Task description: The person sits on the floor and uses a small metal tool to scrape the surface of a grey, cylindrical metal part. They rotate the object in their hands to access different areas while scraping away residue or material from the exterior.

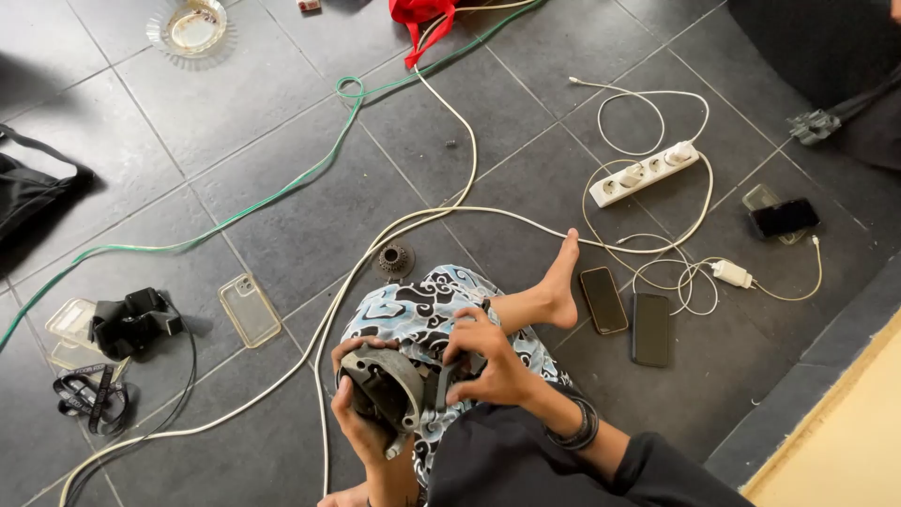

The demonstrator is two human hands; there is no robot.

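I sit on a dark tiled floor and hold a round grey metal motor part [392, 387] over my lap. My left hand [357, 418] cups it from below and the left. My right hand [488, 361] grips its right side, fingers curled over the top. A patterned blue and white cloth [422, 300] covers my leg, and my bare foot [561, 282] points away. A small dark gear-like piece [394, 257] lies on the floor just beyond my knee.
A white power strip [643, 174] with chargers and looped white cables sits at the right. Three phones [603, 300] [650, 329] [784, 218] lie near it. A clear phone case [250, 310], a black strap bundle [131, 322], a green cable [282, 192] and a glass ashtray [190, 26] lie to the left.
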